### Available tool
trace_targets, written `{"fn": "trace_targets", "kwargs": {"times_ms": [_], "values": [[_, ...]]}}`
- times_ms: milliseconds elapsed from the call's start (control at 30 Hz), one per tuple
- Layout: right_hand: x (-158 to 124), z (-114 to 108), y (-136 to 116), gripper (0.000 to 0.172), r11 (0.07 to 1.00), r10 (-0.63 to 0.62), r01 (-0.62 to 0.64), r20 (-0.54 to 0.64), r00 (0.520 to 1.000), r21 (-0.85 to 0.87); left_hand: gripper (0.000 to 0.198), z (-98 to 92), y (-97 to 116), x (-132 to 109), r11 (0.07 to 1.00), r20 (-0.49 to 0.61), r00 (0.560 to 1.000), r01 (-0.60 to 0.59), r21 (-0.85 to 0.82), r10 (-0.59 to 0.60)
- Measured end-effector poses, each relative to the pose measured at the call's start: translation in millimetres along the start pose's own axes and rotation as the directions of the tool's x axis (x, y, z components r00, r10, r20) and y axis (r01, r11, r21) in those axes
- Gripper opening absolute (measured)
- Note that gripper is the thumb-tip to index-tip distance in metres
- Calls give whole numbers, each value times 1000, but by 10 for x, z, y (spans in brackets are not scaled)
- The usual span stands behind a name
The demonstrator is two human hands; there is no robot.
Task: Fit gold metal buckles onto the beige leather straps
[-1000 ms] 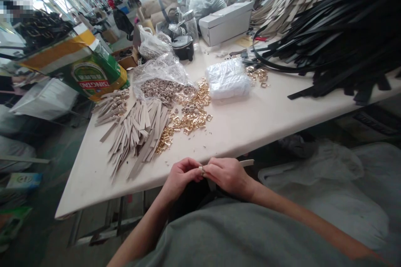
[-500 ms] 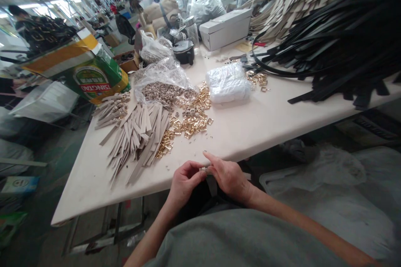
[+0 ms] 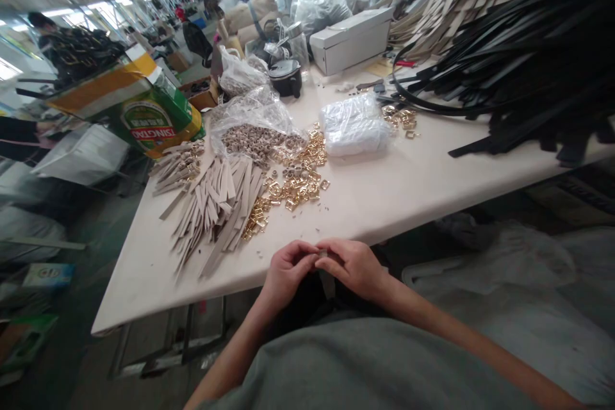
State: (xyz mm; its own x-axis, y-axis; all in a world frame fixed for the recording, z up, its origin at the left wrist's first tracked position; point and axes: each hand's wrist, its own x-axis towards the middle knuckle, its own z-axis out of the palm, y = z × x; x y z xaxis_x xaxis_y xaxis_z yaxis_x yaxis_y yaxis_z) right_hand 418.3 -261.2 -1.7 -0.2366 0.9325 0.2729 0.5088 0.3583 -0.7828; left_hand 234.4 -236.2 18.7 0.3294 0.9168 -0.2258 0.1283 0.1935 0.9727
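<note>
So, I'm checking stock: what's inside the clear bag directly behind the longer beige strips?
Many small beige rings show near the front of the bag; crumpled, glossy plastic hides whatever lies deeper.

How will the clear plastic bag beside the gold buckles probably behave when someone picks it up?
The clear plastic bag is probably floppy, because its plastic looks thin and crumpled. The small beige loops could spill, since some lie loose among the gold buckles.
</note>
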Motion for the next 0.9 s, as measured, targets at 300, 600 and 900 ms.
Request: {"fn": "trace_targets", "kwargs": {"times_ms": [300,600,900], "values": [[38,-152,-2,17,995,91,-87,110,990,-39,11,-94,35,53,986,34,998,-57,160,52],[54,-149,4,15,986,102,-107,44,994,131,17,-564,183,874,764,-133,941,-165,624,312],[33,-139,60,16,968,163,-167,39,986,186,8,-609,228,1184,609,-4,963,-168,775,271]]}}
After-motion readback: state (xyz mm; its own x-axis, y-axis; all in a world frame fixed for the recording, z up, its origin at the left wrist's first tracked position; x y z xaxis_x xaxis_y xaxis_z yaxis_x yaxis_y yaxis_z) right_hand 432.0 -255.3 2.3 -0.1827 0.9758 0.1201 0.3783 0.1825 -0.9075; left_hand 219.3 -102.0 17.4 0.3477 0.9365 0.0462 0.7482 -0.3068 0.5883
